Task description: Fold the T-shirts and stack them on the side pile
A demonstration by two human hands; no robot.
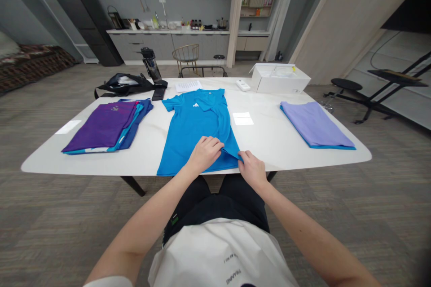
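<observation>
Straight ahead of the left hand and right hand, on the smooth white bench: a blue T-shirt, laid lengthwise toward its far collar, with the folded-in side nearer the right. Gripping the turned-over layer with the left, fingers curled almost closed; pinching the hem's corner tightly with the right. Thin, soft-looking fabric, roughly rectangular, lightly rippled along the fold.
</observation>
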